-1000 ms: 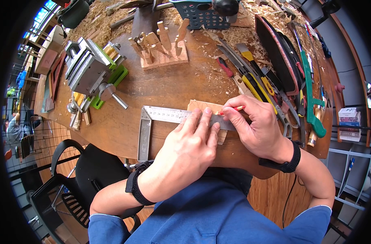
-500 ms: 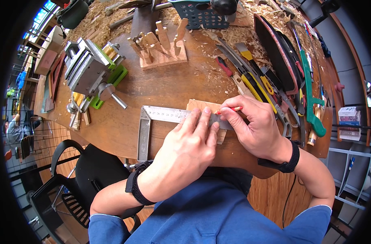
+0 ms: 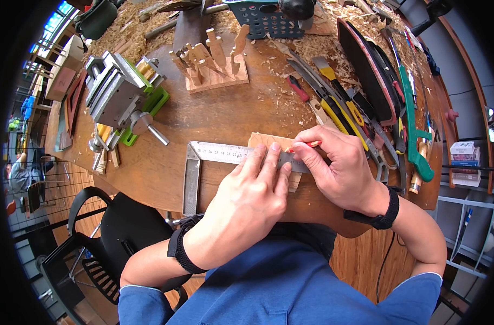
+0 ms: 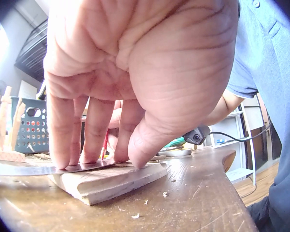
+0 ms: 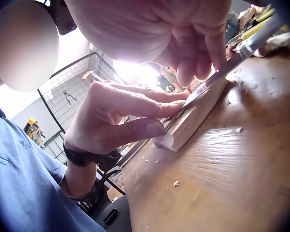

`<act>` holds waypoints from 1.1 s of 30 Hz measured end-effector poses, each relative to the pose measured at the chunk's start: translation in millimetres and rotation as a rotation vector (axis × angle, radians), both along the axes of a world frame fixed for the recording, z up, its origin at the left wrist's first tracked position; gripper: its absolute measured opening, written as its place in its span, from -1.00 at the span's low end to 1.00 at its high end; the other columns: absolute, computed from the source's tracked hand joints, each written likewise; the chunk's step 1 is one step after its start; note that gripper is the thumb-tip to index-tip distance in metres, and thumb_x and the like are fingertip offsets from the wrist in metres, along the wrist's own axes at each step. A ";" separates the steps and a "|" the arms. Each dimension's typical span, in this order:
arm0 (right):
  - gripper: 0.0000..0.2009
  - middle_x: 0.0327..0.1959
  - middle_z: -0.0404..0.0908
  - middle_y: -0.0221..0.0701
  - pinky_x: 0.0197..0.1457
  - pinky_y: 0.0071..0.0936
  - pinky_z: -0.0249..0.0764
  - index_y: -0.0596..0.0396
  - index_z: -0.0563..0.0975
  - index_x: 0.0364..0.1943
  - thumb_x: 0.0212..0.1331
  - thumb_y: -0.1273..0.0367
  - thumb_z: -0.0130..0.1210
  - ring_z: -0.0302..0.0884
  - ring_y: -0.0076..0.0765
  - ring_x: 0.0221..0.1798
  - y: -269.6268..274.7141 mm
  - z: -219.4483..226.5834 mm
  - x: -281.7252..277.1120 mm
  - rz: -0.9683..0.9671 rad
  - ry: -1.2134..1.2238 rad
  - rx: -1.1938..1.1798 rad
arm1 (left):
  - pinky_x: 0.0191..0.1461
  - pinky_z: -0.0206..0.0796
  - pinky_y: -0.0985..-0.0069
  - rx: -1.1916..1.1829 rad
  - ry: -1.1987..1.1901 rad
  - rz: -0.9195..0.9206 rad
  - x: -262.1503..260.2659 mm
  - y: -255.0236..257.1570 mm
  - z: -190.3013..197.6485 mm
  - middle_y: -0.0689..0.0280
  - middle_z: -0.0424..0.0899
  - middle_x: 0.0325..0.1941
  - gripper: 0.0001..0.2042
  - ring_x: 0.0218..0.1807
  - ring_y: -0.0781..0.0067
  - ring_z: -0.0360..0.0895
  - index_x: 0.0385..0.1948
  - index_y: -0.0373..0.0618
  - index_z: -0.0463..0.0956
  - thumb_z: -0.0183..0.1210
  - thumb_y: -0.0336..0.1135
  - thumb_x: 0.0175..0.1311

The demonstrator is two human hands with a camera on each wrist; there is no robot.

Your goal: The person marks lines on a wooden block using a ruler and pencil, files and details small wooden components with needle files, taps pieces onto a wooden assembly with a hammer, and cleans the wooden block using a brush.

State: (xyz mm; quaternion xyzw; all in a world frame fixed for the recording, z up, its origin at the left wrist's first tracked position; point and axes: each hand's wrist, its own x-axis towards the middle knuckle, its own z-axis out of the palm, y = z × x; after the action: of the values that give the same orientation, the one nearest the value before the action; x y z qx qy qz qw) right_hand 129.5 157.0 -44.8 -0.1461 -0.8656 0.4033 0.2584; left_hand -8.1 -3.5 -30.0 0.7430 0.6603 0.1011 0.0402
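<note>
A metal try square [image 3: 218, 153] lies with its ruled blade across a small wooden board [image 3: 265, 140], its stock toward the left. My left hand [image 3: 255, 192] presses down on the blade with extended fingers, the thumb at the board's near edge in the left wrist view. Between the thumb and fingers of my right hand [image 3: 341, 168] is a red pencil [image 3: 315, 144], slanting down to the board by the blade's far edge. That hand hides much of the blade's right end. From the side, the board [image 4: 111, 186] shows a stepped edge lying flat on the table.
A bench vise [image 3: 119, 95] stands at the left, and a wooden rack [image 3: 220, 78] of carved pieces behind the square. Saws, knives and a green-handled tool [image 3: 415, 135] lie at the right. Wood shavings [image 3: 127, 35] and a basket [image 3: 268, 21] are at the back.
My right hand and the pencil have shifted slightly left along the blade. The left hand, square and board stay in place.
</note>
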 end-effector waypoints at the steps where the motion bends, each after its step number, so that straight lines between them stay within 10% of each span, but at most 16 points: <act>1: -0.94 -0.42 0.66 -0.15 -0.29 -0.18 0.50 0.23 0.61 -0.30 0.30 0.51 0.24 0.65 0.01 -0.35 0.2 0.0 0.4 -0.001 -0.001 0.000 | 0.31 0.52 0.14 -0.002 0.000 0.000 0.2 -0.1 0.0 -0.21 0.53 0.34 -0.47 0.31 -0.17 0.52 0.16 -0.32 0.61 0.21 -0.43 0.04; 33: -0.94 -0.45 0.65 -0.17 -0.31 -0.25 0.49 0.22 0.61 -0.29 0.31 0.51 0.25 0.64 -0.05 -0.38 1.3 1.0 1.7 -0.046 -0.041 -0.098 | 0.34 0.50 0.16 -0.006 0.004 0.001 0.6 -1.1 -1.0 -0.21 0.52 0.35 -0.47 0.32 -0.17 0.51 0.17 -0.33 0.60 0.21 -0.43 0.04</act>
State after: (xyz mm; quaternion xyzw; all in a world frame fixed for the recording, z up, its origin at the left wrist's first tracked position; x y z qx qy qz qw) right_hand 131.1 158.4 -43.8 -0.1867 -0.8464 0.4359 0.2423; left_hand -7.5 -4.6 -31.0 0.7427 0.6612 0.0976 0.0413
